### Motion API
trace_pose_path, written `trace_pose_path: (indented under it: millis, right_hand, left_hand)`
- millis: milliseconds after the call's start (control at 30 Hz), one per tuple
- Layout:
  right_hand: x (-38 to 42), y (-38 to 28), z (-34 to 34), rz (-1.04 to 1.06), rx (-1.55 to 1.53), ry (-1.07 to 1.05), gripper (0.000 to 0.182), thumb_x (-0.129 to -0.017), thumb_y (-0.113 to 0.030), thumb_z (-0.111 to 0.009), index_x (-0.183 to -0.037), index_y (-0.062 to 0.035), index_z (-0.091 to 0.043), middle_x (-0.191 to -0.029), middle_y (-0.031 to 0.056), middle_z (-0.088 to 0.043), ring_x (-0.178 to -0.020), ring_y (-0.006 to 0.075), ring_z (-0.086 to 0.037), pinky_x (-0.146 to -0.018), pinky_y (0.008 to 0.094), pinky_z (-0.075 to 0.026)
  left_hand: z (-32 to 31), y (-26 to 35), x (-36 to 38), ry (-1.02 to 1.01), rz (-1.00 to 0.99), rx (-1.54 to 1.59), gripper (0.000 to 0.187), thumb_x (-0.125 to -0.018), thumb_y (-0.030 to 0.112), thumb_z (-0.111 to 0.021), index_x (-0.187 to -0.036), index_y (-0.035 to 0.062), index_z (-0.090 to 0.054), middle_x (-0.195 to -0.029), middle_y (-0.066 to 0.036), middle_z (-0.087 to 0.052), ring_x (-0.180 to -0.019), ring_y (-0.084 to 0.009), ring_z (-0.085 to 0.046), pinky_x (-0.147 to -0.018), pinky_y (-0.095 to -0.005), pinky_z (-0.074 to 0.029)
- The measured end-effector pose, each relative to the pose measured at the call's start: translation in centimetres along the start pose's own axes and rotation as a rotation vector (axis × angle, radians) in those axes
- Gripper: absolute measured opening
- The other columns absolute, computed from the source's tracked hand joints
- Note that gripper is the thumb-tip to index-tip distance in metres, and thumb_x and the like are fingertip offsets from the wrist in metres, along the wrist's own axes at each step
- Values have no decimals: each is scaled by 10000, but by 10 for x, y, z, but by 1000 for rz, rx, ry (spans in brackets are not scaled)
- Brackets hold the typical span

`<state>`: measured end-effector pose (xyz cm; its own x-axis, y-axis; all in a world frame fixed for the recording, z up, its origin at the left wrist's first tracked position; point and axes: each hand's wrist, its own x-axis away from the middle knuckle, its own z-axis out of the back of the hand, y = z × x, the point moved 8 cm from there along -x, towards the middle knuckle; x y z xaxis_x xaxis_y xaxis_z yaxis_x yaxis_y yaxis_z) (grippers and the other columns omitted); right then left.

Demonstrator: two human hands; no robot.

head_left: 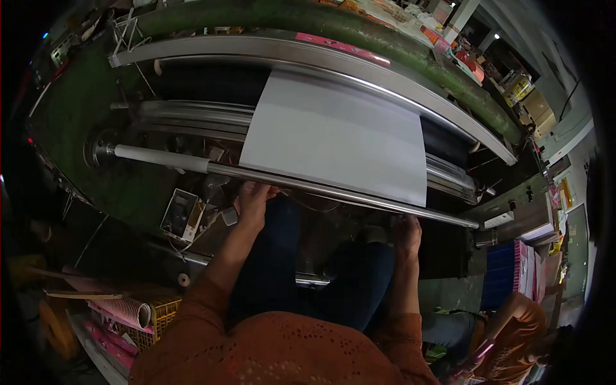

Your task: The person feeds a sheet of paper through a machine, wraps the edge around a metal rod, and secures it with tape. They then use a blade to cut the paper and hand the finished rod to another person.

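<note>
Seated at the machine, as I see it from the room: a worker with denim-clad knees on the near side of the steel bar, the landmark here. Just short of the bar, the left hand has its fingers bent and nearly closed, close to the left edge of the white sheet; the right hand is raised below the bar near the sheet's right corner, fingers curled. The fingertips are partly hidden and dim, so I cannot tell whether either hand grips sheet or bar. A pale sleeve surrounds the bar's left portion; an open box of oddments lies below that part, on the near side.

The sheet extends from the bar away from the worker, over the silver rollers, toward a metal rail; whether its near edge wraps the bar is unclear. Farthest beyond the bar runs a green beam.

Step in hand, by my judgement: managing the sheet's near edge along the bar. The next move calls for both hands working evenly, edge parallel to the bar, surface uncreased.
</note>
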<state>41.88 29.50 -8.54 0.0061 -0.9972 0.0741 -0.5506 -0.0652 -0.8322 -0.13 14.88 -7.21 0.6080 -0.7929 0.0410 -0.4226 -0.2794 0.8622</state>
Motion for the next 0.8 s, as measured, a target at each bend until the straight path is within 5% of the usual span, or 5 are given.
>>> trace_pose_path:
  millis: [367,433,533,567,800]
  right_hand:
    - [75,-56,-31,19,114,111,225,-875,-127,-654,-690,-87,-532,-664,-8,-540,-588,80,-464,-553,221,-366]
    - [91,-74,-32,67,620,143,177,-888,-150,-647,-779,-27,-581,-700,3,-571,-611,80,-483,-581,227,-401]
    - [140,-136,-115,861,1326,134,322,-740,-124,-737,-1031,-27,-639,-1095,109,-605,-1061,280,-553,-892,372,-440]
    - [140,-140,-129,836,1595,106,353,-664,-109,-744,-1009,-86,-674,-1205,111,-554,-1194,336,-465,-980,433,-368]
    - [74,-161,-189,956,1783,-220,92,-683,-86,-726,-755,-82,-669,-1115,57,-603,-1120,297,-507,-933,419,-365]
  left_hand:
    - [-3,38,51,29,62,-41,181,-894,221,-670,-863,44,-648,-733,-43,-652,-668,-121,-620,-648,-256,-471]
    - [-2,43,59,50,115,-32,203,-899,231,-659,-874,31,-642,-745,-56,-653,-679,-132,-623,-659,-273,-476]
    - [-11,62,68,60,126,-50,220,-912,236,-631,-879,19,-634,-765,-69,-654,-704,-142,-629,-669,-282,-479]
    - [-13,65,68,57,137,-56,220,-912,236,-631,-879,19,-634,-765,-69,-654,-704,-142,-629,-669,-282,-479]
    - [-45,92,65,-5,-122,-131,167,-943,165,-538,-939,16,-612,-873,-86,-639,-798,-166,-614,-731,-293,-481]
